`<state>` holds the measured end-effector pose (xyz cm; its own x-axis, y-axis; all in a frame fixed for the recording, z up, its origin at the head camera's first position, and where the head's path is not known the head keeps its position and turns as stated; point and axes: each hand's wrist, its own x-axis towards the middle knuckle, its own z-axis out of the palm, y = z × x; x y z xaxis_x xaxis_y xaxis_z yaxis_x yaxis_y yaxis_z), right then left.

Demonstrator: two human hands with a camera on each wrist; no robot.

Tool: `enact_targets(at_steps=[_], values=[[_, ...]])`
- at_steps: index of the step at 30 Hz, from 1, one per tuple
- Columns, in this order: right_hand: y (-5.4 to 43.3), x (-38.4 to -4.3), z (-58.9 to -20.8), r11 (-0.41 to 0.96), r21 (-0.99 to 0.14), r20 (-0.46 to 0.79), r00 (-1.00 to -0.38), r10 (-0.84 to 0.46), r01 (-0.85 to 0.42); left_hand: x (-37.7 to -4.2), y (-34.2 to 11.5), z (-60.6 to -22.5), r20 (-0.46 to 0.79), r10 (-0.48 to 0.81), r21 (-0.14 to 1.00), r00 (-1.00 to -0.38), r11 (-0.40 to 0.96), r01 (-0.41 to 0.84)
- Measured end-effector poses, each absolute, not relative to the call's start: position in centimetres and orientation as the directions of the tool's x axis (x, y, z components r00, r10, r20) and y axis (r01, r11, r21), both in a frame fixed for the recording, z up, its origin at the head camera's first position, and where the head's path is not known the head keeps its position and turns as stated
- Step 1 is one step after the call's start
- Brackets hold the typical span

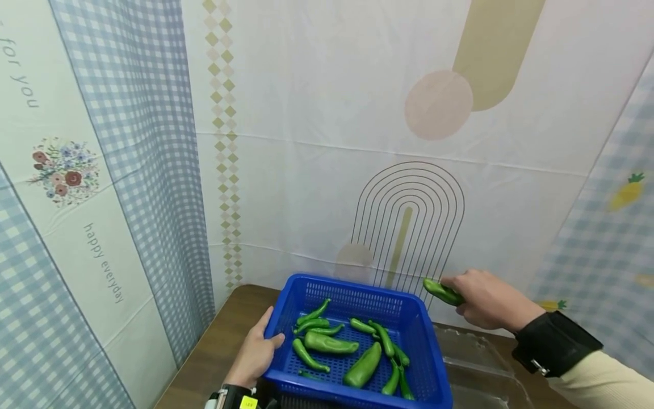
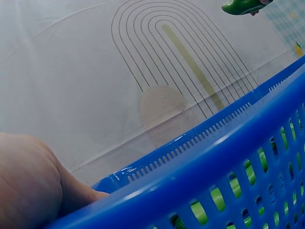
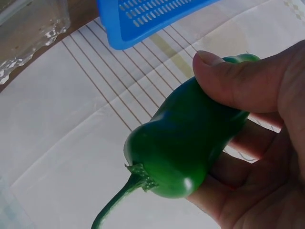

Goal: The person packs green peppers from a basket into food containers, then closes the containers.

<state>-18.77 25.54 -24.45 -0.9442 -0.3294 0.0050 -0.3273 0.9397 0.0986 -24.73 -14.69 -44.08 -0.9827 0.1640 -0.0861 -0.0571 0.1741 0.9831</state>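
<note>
The left grip (image 1: 252,352) is closed on the left wall of the blue basket (image 1: 421,346), its thumb over the rim and the rest of the hand along the outside, the wrist coming in from the basket's near left corner. The basket sits on the brown bench (image 1: 219,332). Inside it, toward the left wall, slim green peppers (image 1: 309,358) lie at several slants, and a large pepper (image 1: 331,343) stretches sideways across the floor of the basket; nearer the front wall a second large pepper (image 1: 364,366) lies slantwise, its long axis running from the front toward the back right. More slim peppers gather by the right wall. Beyond that wall, raised and apart from the basket, the right grip (image 1: 485,298) holds a green pepper (image 1: 441,291), the thumb pressing one side and the fingers curled round the other. The forearm in its pale sleeve (image 1: 603,378) reaches in from the right. The pepper lies along the thumb and fingers; seen from the head, its showing end juts out toward the basket, the long axis dropping slightly toward the hand. In the right wrist view, the stem sticks out clear of the hand, directed away from the basket, and the opposite end lies by the thumb. Just right of the basket is a clear plastic tray (image 1: 485,363).
</note>
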Motion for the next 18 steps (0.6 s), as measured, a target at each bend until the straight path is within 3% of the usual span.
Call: enact_targets(at_steps=[18], values=[[27.1,-18.3,-24.8,0.944,0.111,0.0,-0.95,-0.313,-0.311,-24.6,-14.7,-43.8,-0.081,0.173,0.982,-0.982,0.18,-0.05]])
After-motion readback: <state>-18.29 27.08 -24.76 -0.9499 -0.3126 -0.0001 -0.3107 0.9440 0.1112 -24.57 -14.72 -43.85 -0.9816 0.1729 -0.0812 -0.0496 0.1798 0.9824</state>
